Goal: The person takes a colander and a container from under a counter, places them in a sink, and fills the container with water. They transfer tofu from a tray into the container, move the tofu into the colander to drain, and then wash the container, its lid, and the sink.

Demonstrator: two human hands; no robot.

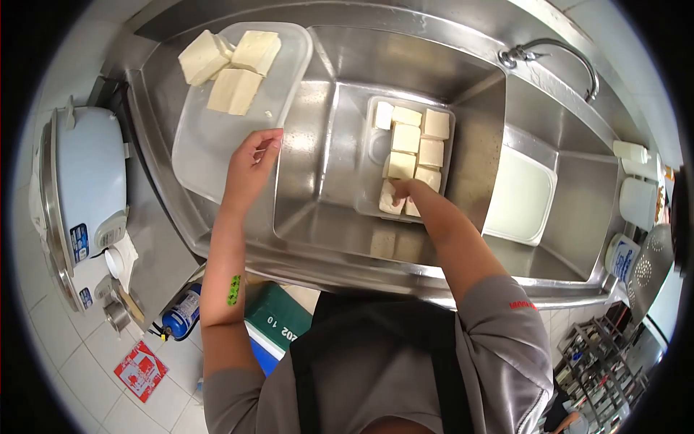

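Observation:
My left hand [255,160] is over the right edge of a translucent white board [202,148], its fingers drawn together; whether they pinch the edge or something small is unclear. Three large pale blocks [235,91] lie at the board's far end. Inside the middle basin, a clear container [371,199] holds several smaller white blocks [405,138] in rows. At the container's near left corner, my right hand [413,189] has its fingers closed around a white block [389,201]. The fingertips are partly hidden.
The steel sink [340,264] surrounds the work. A tray of whitish liquid [522,195] sits in the right basin, below a curved faucet [578,54]. A large lidded appliance [90,181] stands at left, and bottles and tubs [637,201] line the right side. A green box [278,316] is below.

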